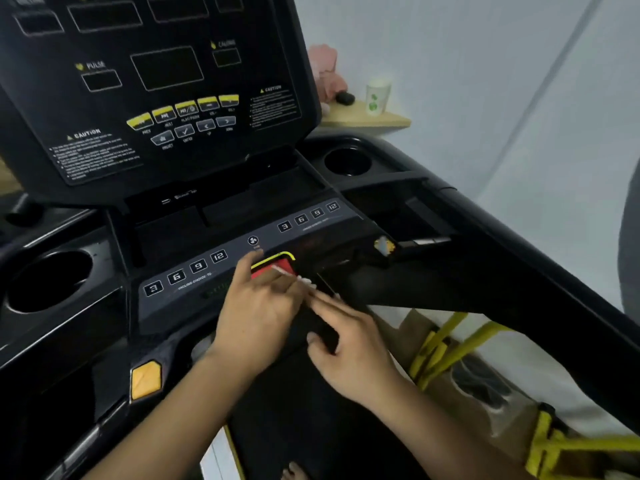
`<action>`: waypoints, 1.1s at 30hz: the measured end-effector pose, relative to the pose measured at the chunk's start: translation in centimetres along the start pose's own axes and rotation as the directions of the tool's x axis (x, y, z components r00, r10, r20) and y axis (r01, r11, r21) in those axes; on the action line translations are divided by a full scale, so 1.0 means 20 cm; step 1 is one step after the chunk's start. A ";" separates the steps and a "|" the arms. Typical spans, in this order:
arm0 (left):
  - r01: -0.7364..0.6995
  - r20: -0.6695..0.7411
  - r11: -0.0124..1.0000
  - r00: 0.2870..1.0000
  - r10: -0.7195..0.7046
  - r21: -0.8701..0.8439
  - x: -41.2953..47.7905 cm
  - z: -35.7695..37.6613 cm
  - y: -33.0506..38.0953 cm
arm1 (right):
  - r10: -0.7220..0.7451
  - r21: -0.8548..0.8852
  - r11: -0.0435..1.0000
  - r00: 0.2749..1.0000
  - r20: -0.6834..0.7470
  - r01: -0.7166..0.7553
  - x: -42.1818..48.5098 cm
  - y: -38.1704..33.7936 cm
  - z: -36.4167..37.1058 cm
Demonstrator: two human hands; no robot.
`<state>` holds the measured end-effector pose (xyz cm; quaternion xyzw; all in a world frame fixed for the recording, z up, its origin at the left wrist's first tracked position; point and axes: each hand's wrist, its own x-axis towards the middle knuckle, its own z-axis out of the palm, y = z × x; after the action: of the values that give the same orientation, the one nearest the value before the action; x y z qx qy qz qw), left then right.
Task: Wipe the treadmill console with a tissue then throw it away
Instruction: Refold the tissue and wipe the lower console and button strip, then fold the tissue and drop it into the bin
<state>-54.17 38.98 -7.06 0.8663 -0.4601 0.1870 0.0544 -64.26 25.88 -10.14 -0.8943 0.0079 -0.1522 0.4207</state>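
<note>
Nearest to the camera, the right hand lies over the front edge of the black treadmill console. Its fingers are straight and close together and the thumb is apart. It holds nothing, and its fingertips reach the near end of the white tissue. Just beside it, the left hand pinches this tissue with bent fingers — the blur hides the exact grip.

The tissue is gathered into a narrow strip. Its long axis runs slanted, from the far left, over the red square button with yellow rim, toward the near right, where it points at the right fingertips.

Left of the hands, an orange plastic button sits on the handle. Behind the hands, the grey key strip carries two rows of "3 6 9 12", the left one marked "INCLINE CHOICE", with a fan symbol between them.

Farther up, the tilted panel reads "PULSE" and twice "CAUTION" — the small print under these is not legible. Farthest, a white paper cup with green print stands on a wooden corner shelf.
</note>
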 end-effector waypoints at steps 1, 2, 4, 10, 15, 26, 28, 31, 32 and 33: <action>0.061 0.060 0.994 0.997 -0.056 -0.095 -0.01 -0.03 0.06 | 0.004 0.012 1.000 1.000 -0.030 -0.003 -0.06 -0.01 -0.06; 0.145 0.129 0.966 0.984 -0.119 -0.216 -0.01 -0.07 0.14 | 0.019 0.017 1.000 0.998 -0.066 -0.018 -0.13 -0.01 -0.13; 0.294 0.270 0.837 0.945 -0.183 -0.462 -0.01 -0.14 0.33 | 0.084 0.027 0.996 0.987 -0.140 -0.081 -0.30 -0.01 -0.31; 0.393 0.450 0.356 0.888 0.092 -0.848 0.02 -0.35 1.18 | 0.365 0.231 0.926 0.864 -0.347 -0.298 -0.99 0.00 -1.03; 0.381 0.415 0.167 0.804 0.425 -0.909 0.01 -0.48 1.93 | 0.503 0.445 0.848 0.704 -0.501 -0.289 -1.70 0.00 -1.48; 0.109 0.201 0.170 0.607 0.769 -0.979 -0.11 -0.54 3.22 | 0.743 0.673 0.656 0.134 -0.656 -0.342 -2.89 0.14 -1.84; 0.105 0.219 0.198 0.636 0.740 -0.974 -0.13 -0.46 3.38 | 0.662 0.586 0.714 0.096 -0.743 -0.383 -3.04 0.15 -1.81; 0.154 0.250 0.197 0.613 0.750 -0.968 -0.14 -0.36 3.60 | 0.646 0.561 0.749 0.199 -0.737 -0.352 -3.17 0.18 -1.77; 0.204 0.282 0.198 0.595 0.752 -0.959 -0.14 -0.31 3.66 | 0.663 0.573 0.737 0.216 -0.717 -0.360 -3.19 0.21 -1.76; 0.263 0.318 0.197 0.582 0.749 -0.945 -0.14 -0.27 3.72 | 0.676 0.570 0.717 0.204 -0.708 -0.402 -3.21 0.26 -1.76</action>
<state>-117.99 0.14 -8.99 0.5234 -0.5971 -0.5084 0.3332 -134.63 5.22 -9.94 -0.5461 0.5214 -0.4371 0.4887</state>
